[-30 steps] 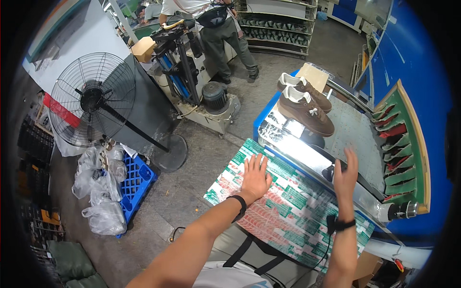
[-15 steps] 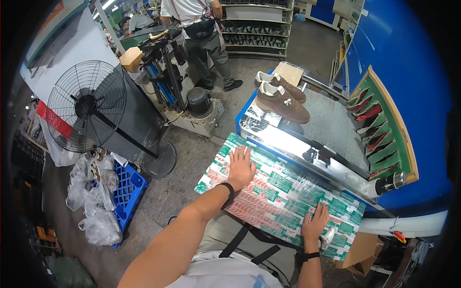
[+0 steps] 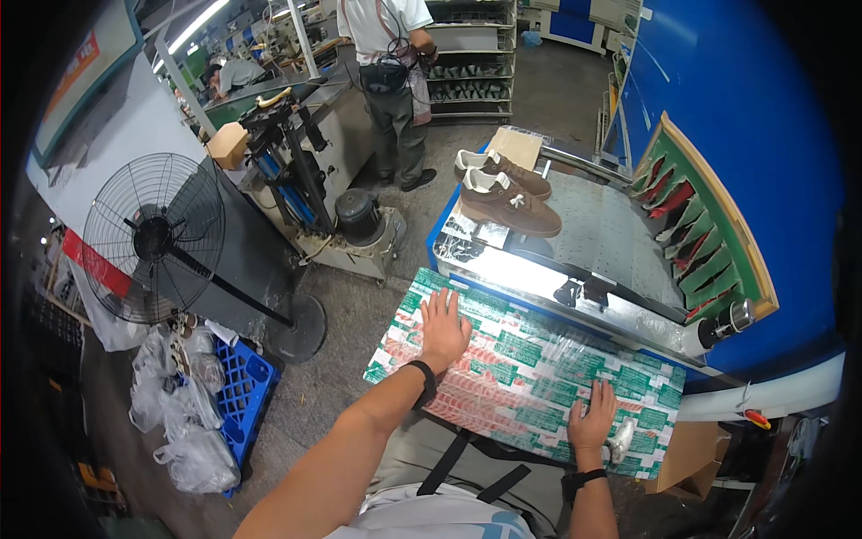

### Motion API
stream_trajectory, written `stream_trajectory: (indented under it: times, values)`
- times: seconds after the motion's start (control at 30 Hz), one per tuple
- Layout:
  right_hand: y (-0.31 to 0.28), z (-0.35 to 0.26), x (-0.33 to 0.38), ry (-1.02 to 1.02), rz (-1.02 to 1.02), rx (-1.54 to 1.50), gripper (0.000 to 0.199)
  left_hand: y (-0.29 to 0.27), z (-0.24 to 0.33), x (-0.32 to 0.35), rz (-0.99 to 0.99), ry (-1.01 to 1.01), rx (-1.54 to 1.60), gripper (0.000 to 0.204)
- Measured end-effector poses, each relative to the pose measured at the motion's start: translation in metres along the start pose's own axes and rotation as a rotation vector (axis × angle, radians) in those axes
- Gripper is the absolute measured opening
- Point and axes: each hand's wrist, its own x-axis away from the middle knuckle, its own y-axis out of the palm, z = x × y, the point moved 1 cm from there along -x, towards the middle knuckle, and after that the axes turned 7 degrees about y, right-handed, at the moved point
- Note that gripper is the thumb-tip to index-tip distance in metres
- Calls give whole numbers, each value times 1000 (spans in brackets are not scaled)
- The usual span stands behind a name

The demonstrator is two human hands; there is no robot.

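My left hand (image 3: 445,331) lies flat, fingers spread, on the left part of a tabletop (image 3: 521,377) covered in green, white and pink patterned sheeting under clear film. Further right, my right hand (image 3: 592,415) rests on the same surface with its fingers extended. Neither hand holds anything. Close beside the right hand is a small whitish crumpled-looking object (image 3: 620,437); its kind is unclear. Beyond the tabletop, a pair of brown shoes (image 3: 510,205) with pale linings stands on the grey belt (image 3: 611,235) of a machine.
A tunnel mouth with hanging green and red flaps (image 3: 687,225) is at the right. A floor fan (image 3: 153,238) stands left, near a blue plastic pallet (image 3: 241,395) and clear bags (image 3: 193,454). A person (image 3: 386,90) stands at the back before a shoe rack (image 3: 471,67).
My view has tilted up slightly, so the fan, machine and shoes sit lower in the picture. The person at the back has turned and shifted. My hands stay on the tabletop.
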Motion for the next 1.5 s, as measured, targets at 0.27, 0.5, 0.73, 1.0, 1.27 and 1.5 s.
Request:
stream_trajectory:
  times: [0.27, 0.5, 0.73, 1.0, 1.27, 1.5]
  values:
    - [-3, -1, 1, 1, 24, -12, 58, 1, 2, -2, -33, 14, 1, 68]
    - [-5, 0, 0, 14, 28, -7, 59, 6, -6, 0, 49, 69, -17, 64]
    - [-8, -2, 0, 9, 54, -66, 58, 4, -5, 0, 58, 93, -20, 64]
    - [-4, 3, 1, 13, 52, -69, 60, 6, -8, -1, 71, 113, -44, 66]
    - [-7, 9, 4, 41, 39, -23, 61, 11, -1, -2, 1, 84, -32, 66]
    - [0, 5, -1, 21, 49, -39, 59, 9, -19, -1, 16, 86, -77, 64]
